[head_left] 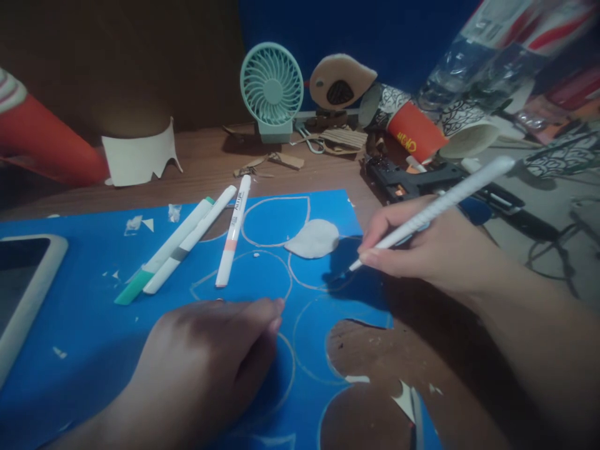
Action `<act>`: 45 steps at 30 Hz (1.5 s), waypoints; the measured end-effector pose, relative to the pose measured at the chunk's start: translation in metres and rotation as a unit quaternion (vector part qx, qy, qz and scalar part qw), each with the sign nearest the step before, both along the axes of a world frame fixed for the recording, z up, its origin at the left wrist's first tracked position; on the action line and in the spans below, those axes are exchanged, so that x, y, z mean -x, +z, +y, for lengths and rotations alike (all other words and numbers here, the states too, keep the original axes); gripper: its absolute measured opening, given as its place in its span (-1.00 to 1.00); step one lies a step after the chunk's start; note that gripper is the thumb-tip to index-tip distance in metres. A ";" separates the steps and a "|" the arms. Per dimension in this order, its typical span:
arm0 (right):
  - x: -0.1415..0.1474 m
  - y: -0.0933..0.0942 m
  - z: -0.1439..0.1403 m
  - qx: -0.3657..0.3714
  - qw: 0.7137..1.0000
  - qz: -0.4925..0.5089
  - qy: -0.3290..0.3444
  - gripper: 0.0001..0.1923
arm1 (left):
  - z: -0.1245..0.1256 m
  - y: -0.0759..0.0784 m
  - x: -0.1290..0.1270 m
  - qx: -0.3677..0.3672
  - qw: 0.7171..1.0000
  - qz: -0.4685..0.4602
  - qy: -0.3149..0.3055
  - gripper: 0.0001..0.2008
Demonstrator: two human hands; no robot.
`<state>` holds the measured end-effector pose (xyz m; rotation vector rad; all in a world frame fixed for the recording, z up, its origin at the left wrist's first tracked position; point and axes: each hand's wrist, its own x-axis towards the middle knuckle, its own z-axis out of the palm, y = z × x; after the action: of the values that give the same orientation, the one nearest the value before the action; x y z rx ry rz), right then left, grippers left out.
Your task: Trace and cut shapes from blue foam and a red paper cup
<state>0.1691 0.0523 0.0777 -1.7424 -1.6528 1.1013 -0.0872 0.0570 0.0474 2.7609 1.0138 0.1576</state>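
My right hand point(412, 244) grips a slim white pen point(435, 203) with a spiral-textured barrel, its tip down at the blue sheet point(154, 350). My left hand point(210, 362) lies curled on that sheet, fingers folded in and their undersides hidden. Pale outlines of teardrop and rounded shapes cover the sheet, and its right side has curved cut-outs. A small white leaf-shaped piece point(315, 239) rests on the outlines, left of the pen tip. Beyond my left hand lie a white marker with an orange band point(233, 234), a grey-banded marker point(190, 240) and a green-capped marker point(162, 253).
A tablet point(32, 281) sits at left. Behind are a mint fan point(272, 94), a bird-shaped cutout point(340, 81), an orange paper cup point(417, 132) and cardboard scraps point(344, 139). A black glue gun point(422, 181) lies beyond my right hand. A cutter blade point(416, 412) is near.
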 end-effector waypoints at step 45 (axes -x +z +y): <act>-0.007 -0.033 -0.014 -0.037 0.971 0.223 -0.075 -0.87 | -0.003 -0.007 0.005 0.041 0.998 -0.051 0.010 -0.77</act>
<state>0.1757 0.0380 0.0446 -1.4146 -1.2486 1.2323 -0.0921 0.0538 0.0407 2.6398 0.9997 0.2503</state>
